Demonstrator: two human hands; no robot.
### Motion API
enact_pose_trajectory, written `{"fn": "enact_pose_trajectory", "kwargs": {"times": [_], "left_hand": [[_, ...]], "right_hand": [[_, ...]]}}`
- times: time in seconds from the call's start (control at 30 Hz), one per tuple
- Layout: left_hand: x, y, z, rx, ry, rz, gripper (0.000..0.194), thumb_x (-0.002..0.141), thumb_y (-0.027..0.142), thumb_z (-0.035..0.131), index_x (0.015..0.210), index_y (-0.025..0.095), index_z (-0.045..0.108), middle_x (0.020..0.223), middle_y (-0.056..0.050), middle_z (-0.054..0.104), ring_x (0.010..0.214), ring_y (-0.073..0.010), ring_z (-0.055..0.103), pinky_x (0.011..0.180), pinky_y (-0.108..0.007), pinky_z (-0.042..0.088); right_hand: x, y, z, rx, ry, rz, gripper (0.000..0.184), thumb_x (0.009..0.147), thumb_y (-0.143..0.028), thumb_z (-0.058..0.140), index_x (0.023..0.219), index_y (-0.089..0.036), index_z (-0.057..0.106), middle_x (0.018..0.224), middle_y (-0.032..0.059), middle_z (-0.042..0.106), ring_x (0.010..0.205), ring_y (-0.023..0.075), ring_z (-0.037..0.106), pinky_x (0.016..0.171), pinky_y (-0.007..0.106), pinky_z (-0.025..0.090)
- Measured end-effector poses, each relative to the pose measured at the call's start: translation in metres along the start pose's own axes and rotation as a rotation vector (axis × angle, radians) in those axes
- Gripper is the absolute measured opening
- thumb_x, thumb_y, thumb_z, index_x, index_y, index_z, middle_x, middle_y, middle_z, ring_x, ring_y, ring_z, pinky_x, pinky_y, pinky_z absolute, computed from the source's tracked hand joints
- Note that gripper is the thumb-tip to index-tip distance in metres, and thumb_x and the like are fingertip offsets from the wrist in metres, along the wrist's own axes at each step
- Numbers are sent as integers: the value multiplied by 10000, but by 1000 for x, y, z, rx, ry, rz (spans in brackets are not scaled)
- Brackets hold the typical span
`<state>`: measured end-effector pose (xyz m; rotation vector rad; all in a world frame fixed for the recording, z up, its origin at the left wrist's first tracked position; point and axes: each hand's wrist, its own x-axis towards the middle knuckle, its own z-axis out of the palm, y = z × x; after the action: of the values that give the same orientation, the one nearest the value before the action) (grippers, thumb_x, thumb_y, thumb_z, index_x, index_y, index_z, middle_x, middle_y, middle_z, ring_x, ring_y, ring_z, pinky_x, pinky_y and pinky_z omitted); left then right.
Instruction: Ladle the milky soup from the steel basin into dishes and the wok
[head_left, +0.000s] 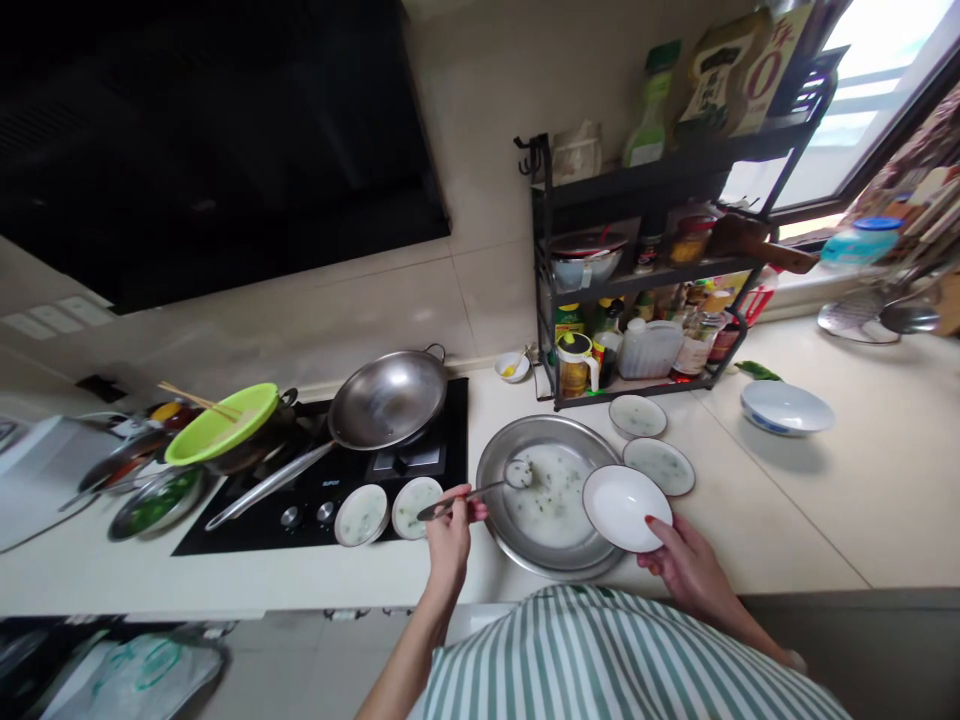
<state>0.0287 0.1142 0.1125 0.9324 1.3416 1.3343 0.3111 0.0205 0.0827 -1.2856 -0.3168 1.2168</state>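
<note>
Striped top (pixel 600 660); LH (pixel 451 530): ladle (pixel 518 474), RH (pixel 691 568): bowl (pixel 627 508); "SUPOR" hob (pixel 247 530).

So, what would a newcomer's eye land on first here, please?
Probably the wide steel basin of pale, green-flecked liquid, where the left hand dips a ladle and the right hand holds a white bowl over the rim. Then the bright lime-green bowl at the left of the stove, with chopsticks resting in it.

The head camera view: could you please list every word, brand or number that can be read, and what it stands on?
"SUPOR", small, on the black hob.
"0", large, on the box.
Too blurred or small to read: the box's other characters, the labels on the bottles, and the plastic bag's green print.
</note>
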Motion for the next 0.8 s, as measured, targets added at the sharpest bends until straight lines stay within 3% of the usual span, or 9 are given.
{"fn": "enact_pose_trajectory", "kwargs": {"times": [0.43, 0.8], "left_hand": [[-7, 30, 1, -24, -31, -2, 310, 730, 352, 604, 911, 101, 607, 642, -45, 682, 568, -180, 664, 571, -330, 544], [-22, 86, 12, -32, -65, 25, 315, 710, 355, 628, 890, 97, 625, 645, -44, 677, 552, -158, 644, 537, -281, 505]], "right_hand": [[-6, 1, 10, -20, -56, 17, 423, 670, -441, 726, 950, -191, 530, 576, -3, 626, 418, 128, 531, 376, 222, 338], [-5, -5, 29, -25, -118, 60, 350, 670, -427, 729, 883, -212, 554, 584, -12, 618, 400, 132, 502, 380, 245, 326]]}}
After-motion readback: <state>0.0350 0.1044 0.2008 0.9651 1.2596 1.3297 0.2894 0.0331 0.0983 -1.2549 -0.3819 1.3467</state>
